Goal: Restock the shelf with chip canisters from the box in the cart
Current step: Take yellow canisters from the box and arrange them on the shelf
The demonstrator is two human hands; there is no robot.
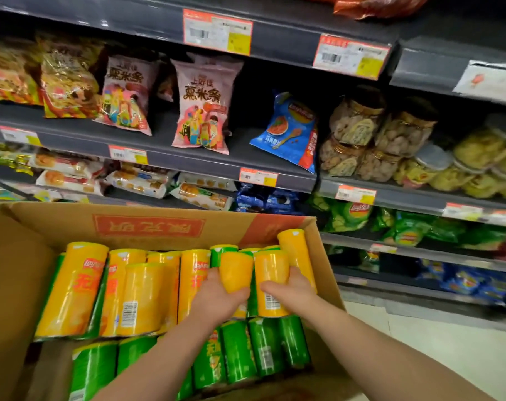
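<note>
The fingers (235,295) of the left hand (217,299) are curled round one yellow canister (236,270), those of the right hand (293,289) round a second yellow canister (270,273) just beside it, both inside the cardboard box (159,224); green canisters (237,351) are packed on the near side of the fingers.

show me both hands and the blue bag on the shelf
left hand (217,296), head view, back of the hand
right hand (294,287), head view, back of the hand
blue bag (289,131), head view, middle of its front
</note>
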